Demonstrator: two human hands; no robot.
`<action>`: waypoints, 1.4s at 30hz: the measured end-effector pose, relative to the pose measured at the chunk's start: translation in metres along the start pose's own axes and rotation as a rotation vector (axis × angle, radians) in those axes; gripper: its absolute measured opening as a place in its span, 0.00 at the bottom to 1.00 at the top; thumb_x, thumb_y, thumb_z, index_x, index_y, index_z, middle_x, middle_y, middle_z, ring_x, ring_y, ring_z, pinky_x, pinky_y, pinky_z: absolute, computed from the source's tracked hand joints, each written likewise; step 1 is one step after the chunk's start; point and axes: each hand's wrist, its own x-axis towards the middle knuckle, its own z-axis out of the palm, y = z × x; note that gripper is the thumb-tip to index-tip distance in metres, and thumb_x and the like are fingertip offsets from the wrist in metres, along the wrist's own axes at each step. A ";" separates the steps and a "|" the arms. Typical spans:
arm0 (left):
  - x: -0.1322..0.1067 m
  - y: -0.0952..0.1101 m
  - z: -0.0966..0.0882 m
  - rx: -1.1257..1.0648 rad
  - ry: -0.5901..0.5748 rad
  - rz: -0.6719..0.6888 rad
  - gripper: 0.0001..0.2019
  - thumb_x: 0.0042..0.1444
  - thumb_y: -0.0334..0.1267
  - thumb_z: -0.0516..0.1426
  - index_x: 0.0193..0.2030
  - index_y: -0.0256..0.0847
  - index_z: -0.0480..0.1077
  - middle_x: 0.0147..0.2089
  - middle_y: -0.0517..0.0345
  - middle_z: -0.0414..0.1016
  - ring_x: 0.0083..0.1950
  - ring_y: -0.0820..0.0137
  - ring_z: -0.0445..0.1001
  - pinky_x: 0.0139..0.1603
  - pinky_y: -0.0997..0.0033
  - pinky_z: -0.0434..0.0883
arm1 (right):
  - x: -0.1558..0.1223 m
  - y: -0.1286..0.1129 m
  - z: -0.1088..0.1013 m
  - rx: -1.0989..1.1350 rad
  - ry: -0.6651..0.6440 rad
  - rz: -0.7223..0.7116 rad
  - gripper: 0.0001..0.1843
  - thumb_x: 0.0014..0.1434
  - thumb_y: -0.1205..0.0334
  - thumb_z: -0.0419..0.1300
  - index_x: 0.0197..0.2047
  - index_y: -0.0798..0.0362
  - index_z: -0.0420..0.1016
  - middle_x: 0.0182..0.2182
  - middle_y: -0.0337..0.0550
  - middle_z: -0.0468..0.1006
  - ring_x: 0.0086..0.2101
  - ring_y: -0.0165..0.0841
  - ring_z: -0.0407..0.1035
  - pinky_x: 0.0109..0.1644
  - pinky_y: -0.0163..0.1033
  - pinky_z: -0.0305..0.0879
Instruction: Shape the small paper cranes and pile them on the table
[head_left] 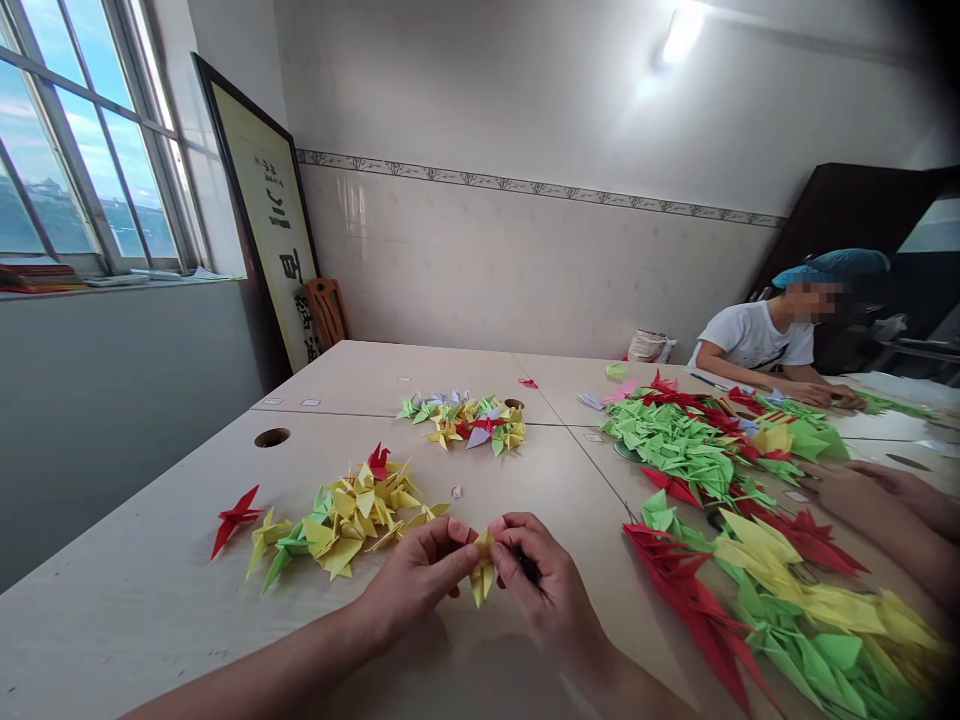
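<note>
My left hand [417, 576] and my right hand [541, 580] meet near the table's front edge, both pinched on a small yellow folded paper piece [481, 574]. A dark thin object, which I cannot make out, shows inside my right fingers. Just left of my hands lies a pile of yellow and green folded paper pieces [352, 515], with one red piece on top. A single red folded piece [235, 516] lies further left.
A mixed pile of folded pieces [469, 420] sits mid-table. A long heap of green, red and yellow pieces [750, 540] runs down the right side. Another person's hand [862, 495] rests at the right; a person in a white shirt [757, 340] sits at the far right. A round hole [271, 437] is in the tabletop.
</note>
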 end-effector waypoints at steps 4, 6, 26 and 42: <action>0.002 -0.004 0.001 0.022 0.052 -0.005 0.15 0.43 0.46 0.61 0.27 0.38 0.62 0.24 0.64 0.62 0.24 0.78 0.59 0.25 0.77 0.59 | -0.001 -0.001 0.002 0.000 0.010 -0.012 0.07 0.57 0.65 0.53 0.31 0.54 0.70 0.36 0.46 0.70 0.38 0.32 0.68 0.39 0.34 0.67; 0.002 -0.003 0.002 -0.003 0.085 -0.023 0.15 0.43 0.45 0.62 0.27 0.38 0.62 0.24 0.65 0.62 0.25 0.78 0.59 0.25 0.77 0.59 | -0.002 -0.001 0.002 -0.006 0.014 -0.009 0.06 0.57 0.65 0.53 0.36 0.54 0.70 0.36 0.45 0.70 0.31 0.29 0.68 0.34 0.32 0.67; -0.005 0.001 0.006 -0.229 0.083 -0.075 0.18 0.47 0.49 0.58 0.40 0.42 0.62 0.26 0.64 0.62 0.25 0.77 0.61 0.28 0.76 0.61 | 0.000 0.007 -0.001 -0.131 -0.043 -0.220 0.11 0.56 0.68 0.55 0.43 0.49 0.71 0.39 0.46 0.69 0.41 0.34 0.68 0.41 0.36 0.68; 0.000 -0.002 0.007 -0.122 0.023 0.094 0.17 0.40 0.48 0.63 0.25 0.36 0.65 0.23 0.62 0.63 0.27 0.76 0.60 0.31 0.75 0.59 | -0.005 0.022 0.004 0.077 -0.003 0.040 0.08 0.55 0.60 0.58 0.39 0.51 0.71 0.42 0.46 0.67 0.23 0.25 0.64 0.26 0.33 0.67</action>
